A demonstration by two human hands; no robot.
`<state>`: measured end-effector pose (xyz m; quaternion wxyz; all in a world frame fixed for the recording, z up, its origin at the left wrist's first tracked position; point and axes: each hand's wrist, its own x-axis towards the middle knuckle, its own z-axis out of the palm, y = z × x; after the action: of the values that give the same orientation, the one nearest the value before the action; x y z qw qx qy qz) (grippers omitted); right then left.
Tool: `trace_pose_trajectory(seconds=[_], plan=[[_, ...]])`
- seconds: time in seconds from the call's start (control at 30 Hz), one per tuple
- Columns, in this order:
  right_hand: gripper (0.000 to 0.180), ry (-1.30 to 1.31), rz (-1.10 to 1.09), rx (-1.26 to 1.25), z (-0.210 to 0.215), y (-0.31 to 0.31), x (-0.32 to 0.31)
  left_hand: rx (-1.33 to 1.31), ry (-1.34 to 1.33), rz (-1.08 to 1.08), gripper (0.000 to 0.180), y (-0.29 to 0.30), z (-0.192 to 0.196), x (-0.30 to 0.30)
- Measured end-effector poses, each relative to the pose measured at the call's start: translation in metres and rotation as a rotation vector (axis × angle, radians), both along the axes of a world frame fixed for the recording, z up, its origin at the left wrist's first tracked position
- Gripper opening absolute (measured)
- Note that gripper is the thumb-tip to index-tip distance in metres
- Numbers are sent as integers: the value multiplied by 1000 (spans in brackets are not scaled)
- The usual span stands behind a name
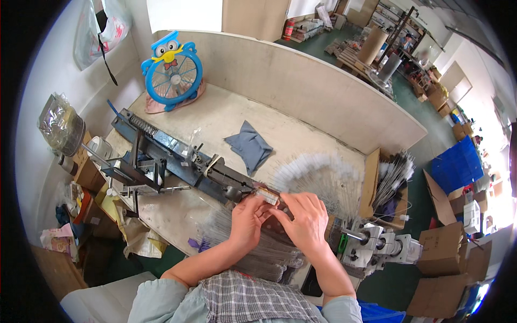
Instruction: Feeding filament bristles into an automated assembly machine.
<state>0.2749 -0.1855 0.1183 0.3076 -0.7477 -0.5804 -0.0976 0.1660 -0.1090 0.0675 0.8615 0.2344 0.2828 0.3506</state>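
My left hand (248, 220) and my right hand (305, 218) meet at the near end of a long dark metal fixture (186, 166), which runs diagonally across the bench. Fingers and thumbs of both are pinched close together, almost touching. Whatever lies between the fingertips is too small and covered to make out. Right by the fingertips is a small pale rectangular piece (267, 195) at the fixture's end. Thin wire-like rods (272, 254) lie in a bundle below my hands, partly hidden by my forearms. More thin rods with whitish ends (318, 175) fan out beyond my right hand.
On the bench (215, 102) stand a blue cartoon-shaped fan (173, 78) and a crumpled grey cloth (249, 146). A metal frame device (141, 175) is at the left. At the right are a carton of rods (371, 185) and a silver mechanism (379, 245). A low partition (301, 75) borders the back.
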Motion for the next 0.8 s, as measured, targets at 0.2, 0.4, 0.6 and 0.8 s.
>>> trace_pose_trajectory(seconds=[0.2, 0.4, 0.6, 0.8], plan=[[10, -26, 50, -33, -7, -13, 3, -47, -27, -43, 55, -2, -6, -13], [12, 45, 51, -20, -3, -20, 9, 74, 92, -169, 67, -4, 6, -13], [13, 139, 70, 36, -2, -55, 12, 83, 215, -262, 55, -11, -1, -35], [14, 333, 11, -297, -50, -96, 10, 70, 482, 229, 40, 53, -53, -139]])
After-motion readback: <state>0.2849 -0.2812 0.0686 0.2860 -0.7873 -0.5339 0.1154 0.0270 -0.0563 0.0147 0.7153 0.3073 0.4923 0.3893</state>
